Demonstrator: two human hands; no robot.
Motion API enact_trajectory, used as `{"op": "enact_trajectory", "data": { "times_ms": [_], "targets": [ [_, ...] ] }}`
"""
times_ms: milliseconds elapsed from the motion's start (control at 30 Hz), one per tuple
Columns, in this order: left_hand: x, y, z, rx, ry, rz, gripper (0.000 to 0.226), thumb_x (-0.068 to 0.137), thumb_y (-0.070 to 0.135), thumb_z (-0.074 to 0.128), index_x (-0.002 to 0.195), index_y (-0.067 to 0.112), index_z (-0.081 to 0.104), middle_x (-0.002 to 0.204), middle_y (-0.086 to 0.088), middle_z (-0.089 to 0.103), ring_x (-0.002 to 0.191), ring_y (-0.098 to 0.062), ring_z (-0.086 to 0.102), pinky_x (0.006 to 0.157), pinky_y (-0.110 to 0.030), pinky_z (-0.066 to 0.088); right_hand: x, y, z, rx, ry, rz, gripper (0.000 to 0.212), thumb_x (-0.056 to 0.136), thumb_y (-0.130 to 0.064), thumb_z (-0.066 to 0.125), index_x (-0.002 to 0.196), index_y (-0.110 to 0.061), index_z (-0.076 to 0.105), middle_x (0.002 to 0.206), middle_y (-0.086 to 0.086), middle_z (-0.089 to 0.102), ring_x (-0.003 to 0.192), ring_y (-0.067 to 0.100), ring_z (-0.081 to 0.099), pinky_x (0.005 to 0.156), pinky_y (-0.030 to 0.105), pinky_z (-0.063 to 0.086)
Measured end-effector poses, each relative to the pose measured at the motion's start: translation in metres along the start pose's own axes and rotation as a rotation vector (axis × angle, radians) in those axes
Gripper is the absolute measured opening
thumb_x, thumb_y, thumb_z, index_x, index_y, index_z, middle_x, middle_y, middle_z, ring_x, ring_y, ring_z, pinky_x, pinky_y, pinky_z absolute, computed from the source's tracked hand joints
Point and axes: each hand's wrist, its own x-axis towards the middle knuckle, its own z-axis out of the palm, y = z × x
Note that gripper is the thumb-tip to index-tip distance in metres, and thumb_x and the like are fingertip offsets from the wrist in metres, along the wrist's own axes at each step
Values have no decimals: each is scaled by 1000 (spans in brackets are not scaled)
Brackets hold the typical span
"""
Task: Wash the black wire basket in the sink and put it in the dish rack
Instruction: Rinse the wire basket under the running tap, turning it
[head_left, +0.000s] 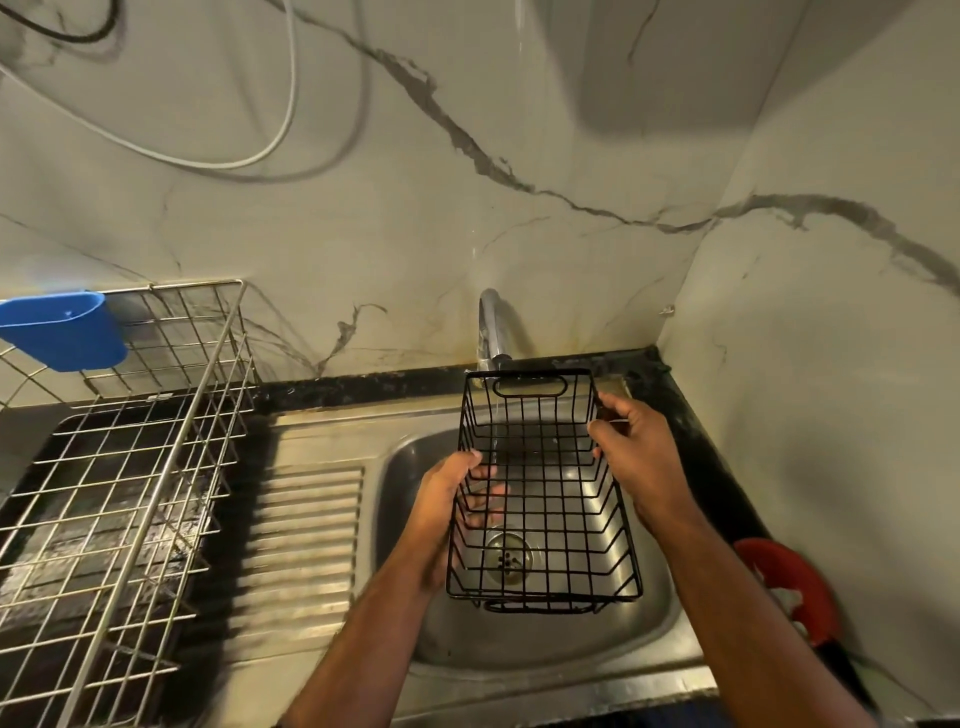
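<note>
Head view: the basket (545, 488) is held above the sink (660, 613), mouth up, with its far end under the tap (491, 332). A thin stream of water appears to fall through the far-left corner of the mesh. The left hand (447, 512) grips the left long wall, thumb on the rim and fingers curled through the wires on the inside. The right hand (636, 452) clamps the far part of the right rim, thumb and fingers closed over the top wire. The rinse step is judged to be in hand. To do it well, keep both grips firm and tilt the basket slowly so the stream reaches each wall and the bottom grid in turn. Keep the basket over the bowl so runoff goes to the drain (509, 558). Wet wire may be slippery; avoid a one-hand hold. The rack (130, 467) stands at the left, beyond the ribbed drainboard (306, 540), well apart from the basket.
</note>
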Motion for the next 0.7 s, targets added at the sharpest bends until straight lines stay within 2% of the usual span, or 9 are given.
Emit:
{"op": "enact_trajectory", "data": {
  "times_ms": [100, 167, 233, 300, 400, 500, 600, 633, 700],
  "targets": [
    [2, 2, 3, -20, -32, 11, 53, 77, 41, 64, 115, 4, 65, 111, -17, 70, 90, -26, 75, 68, -37, 58, -2, 0, -3, 5, 0, 5, 50, 94, -9, 62, 143, -15, 53, 102, -5, 67, 76, 6, 63, 67, 16, 49],
    [4, 4, 2, -23, -47, 14, 42, 76, 40, 64, 106, 10, 66, 107, -14, 71, 91, -27, 75, 70, -38, 57, -2, 0, -2, 0, -3, 7, 50, 94, -9, 63, 143, -15, 52, 108, 1, 69, 81, 6, 65, 71, 18, 51],
    [5, 7, 0, -7, -45, 20, 41, 76, 40, 65, 104, 12, 67, 107, -14, 71, 93, -29, 74, 71, -38, 56, -3, 3, 1, -8, -8, 8, 52, 94, -10, 65, 144, -15, 51, 119, 4, 68, 93, 10, 67, 83, 24, 56],
    [9, 9, -4, 4, -40, 26, 44, 75, 40, 65, 108, 11, 65, 110, -14, 70, 95, -30, 74, 71, -38, 56, -4, 7, 4, -22, -19, 6, 53, 93, -13, 67, 144, -18, 51, 125, 1, 66, 106, 14, 67, 97, 36, 55],
    [11, 11, -7, 16, -36, 47, 46, 74, 40, 66, 110, 11, 64, 111, -14, 69, 95, -29, 75, 72, -38, 56, -5, 11, 6, -33, -36, 13, 54, 93, -15, 67, 145, -20, 50, 131, -2, 62, 114, 12, 62, 104, 38, 51],
    [13, 6, -8, 38, -19, 86, 49, 73, 38, 69, 115, 12, 65, 119, -18, 70, 98, -32, 75, 77, -42, 56, -4, 13, 6, -49, -17, 16, 53, 94, -15, 67, 144, -22, 51, 131, -1, 61, 115, 10, 60, 98, 29, 51],
    [15, -1, -5, 43, -8, 91, 43, 77, 34, 67, 114, 13, 65, 117, -15, 71, 101, -33, 75, 76, -42, 57, -3, 16, 4, -66, 5, 20, 51, 94, -13, 65, 143, -21, 52, 127, -2, 62, 108, 6, 59, 76, 12, 44],
    [15, -2, -3, 42, -8, 90, 43, 77, 34, 67, 114, 13, 65, 117, -16, 72, 102, -34, 74, 76, -42, 57, -3, 16, 3, -65, 8, 23, 51, 95, -13, 65, 143, -21, 52, 127, -2, 62, 105, 4, 60, 71, 11, 43],
    [17, -4, -2, 41, -10, 90, 45, 77, 34, 66, 116, 12, 65, 119, -17, 72, 102, -35, 74, 77, -43, 57, -1, 18, 2, -62, 13, 24, 51, 94, -13, 66, 142, -21, 52, 126, -2, 63, 106, 4, 61, 73, 11, 44]
  ]
}}
